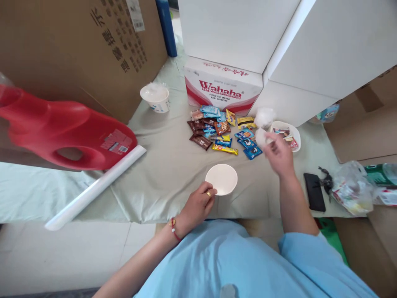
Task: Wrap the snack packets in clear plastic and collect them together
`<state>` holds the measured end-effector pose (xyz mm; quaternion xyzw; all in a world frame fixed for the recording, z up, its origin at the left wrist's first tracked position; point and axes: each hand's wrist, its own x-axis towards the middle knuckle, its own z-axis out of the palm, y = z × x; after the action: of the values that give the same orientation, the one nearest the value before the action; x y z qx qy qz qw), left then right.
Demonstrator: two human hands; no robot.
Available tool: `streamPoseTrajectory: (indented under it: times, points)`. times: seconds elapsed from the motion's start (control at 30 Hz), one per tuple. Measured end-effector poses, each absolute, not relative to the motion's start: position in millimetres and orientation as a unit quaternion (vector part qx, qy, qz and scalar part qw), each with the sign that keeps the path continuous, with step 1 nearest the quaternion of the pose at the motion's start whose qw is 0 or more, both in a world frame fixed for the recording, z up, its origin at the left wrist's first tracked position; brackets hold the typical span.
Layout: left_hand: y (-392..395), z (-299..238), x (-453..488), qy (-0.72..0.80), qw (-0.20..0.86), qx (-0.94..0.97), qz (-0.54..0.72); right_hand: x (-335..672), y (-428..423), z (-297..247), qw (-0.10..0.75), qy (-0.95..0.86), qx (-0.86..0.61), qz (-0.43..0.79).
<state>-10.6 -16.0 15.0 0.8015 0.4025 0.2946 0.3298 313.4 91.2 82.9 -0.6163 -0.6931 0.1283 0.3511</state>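
Note:
My left hand (198, 203) pinches the near-left rim of a white bowl (221, 179) close to the table's front edge; nothing shows inside it. To the right, my right hand (279, 155) has its fingers closed on a whitish translucent piece (261, 137), which looks like crumpled plastic but is blurred. Just beyond lies a crumpled clear plastic ball (265, 117). Beside that hand stands a white tub (296, 134) with small packets in it, partly hidden by the fingers. Left of the hand is a loose pile of wrapped snacks: brown packets (201, 141), blue packets (252, 152) and yellow ones (225, 149).
A patterned paper cup (156, 99) with plastic in it stands at the back left. Nearer are a red detergent jug (89, 132) and a white roll (96, 188). A Wahaba carton (223, 87) closes off the back. At right lie a black phone (314, 192) and a plastic bag (353, 188).

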Motion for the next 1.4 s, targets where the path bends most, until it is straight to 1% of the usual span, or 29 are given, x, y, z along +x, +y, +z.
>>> streamPoseTrajectory:
  times: [0.07,0.1,0.17,0.27,0.33,0.37,0.43,0.5,0.57,0.6,0.67,0.7,0.77,0.87,0.93,1.0,1.07,1.13,1.23,1.3,1.4]
  points:
    - [-14.1,20.3,-7.9,0.382,0.376,0.795,0.286,294.4,31.7,85.2,0.261,-0.8,-0.492,0.225]
    - [-12.7,23.0,-4.7,0.365,0.397,0.794,0.28,286.7,5.4,85.0,0.22,-0.829,-0.447,0.255]
    - [-10.1,27.5,5.1,0.324,0.429,0.796,0.278,278.8,-36.2,82.9,0.179,-0.843,-0.428,0.274]
    - [-7.3,30.8,22.9,0.286,0.437,0.795,0.31,293.4,-77.1,83.3,0.172,-0.801,-0.504,0.273]
    - [-5.0,30.4,30.6,0.292,0.43,0.787,0.334,322.0,-95.6,90.5,0.166,-0.751,-0.578,0.275]
    - [-3.5,29.3,32.0,0.302,0.427,0.781,0.34,341.1,-101.5,96.1,0.162,-0.722,-0.618,0.265]
    - [0.1,25.5,29.6,0.329,0.426,0.769,0.344,387.7,-100.7,109.6,0.152,-0.664,-0.702,0.21]
    - [2.8,20.0,21.4,0.36,0.423,0.757,0.343,443.0,-75.4,125.5,0.131,-0.615,-0.767,0.13]
    - [3.0,13.7,10.1,0.39,0.416,0.748,0.338,502.2,-22.4,145.7,0.112,-0.569,-0.814,0.037]
    - [2.0,10.6,4.2,0.407,0.41,0.744,0.335,530.8,12.5,158.2,0.116,-0.553,-0.825,-0.006]
    - [-2.3,5.0,-6.7,0.441,0.393,0.736,0.331,580.6,89.5,187.6,0.157,-0.551,-0.816,-0.077]
    - [-5.3,2.5,-11.4,0.459,0.382,0.732,0.329,599.5,126.9,203.4,0.185,-0.552,-0.807,-0.099]
    - [-11.9,-2.2,-19.1,0.498,0.357,0.72,0.325,621.8,189.1,231.8,0.208,-0.517,-0.821,-0.123]
    - [-20.2,-9.2,-30.3,0.546,0.326,0.7,0.325,617.2,233.9,250.0,0.237,-0.51,-0.819,-0.117]
    - [-21.4,-13.3,-41.0,0.57,0.314,0.686,0.326,595.3,229.0,237.4,0.253,-0.525,-0.805,-0.111]
    - [-16.5,-15.0,-56.2,0.588,0.298,0.679,0.323,565.4,199.8,204.1,0.259,-0.554,-0.783,-0.112]
    - [-3.9,-11.8,-74.2,0.602,0.273,0.677,0.321,531.2,150.9,154.8,0.26,-0.602,-0.749,-0.099]
    - [17.1,-2.2,-90.8,0.615,0.245,0.677,0.32,494.5,88.5,97.5,0.253,-0.636,-0.727,-0.056]
    - [66.0,18.4,-104.3,0.631,0.204,0.676,0.32,439.7,-11.8,15.4,0.252,-0.658,-0.71,0.011]
    - [110.6,27.5,-105.7,0.643,0.17,0.673,0.324,409.0,-68.0,-26.6,0.257,-0.646,-0.718,0.04]
    - [186.5,27.0,-106.0,0.668,0.104,0.662,0.324,378.6,-117.2,-62.8,0.26,-0.621,-0.74,0.006]
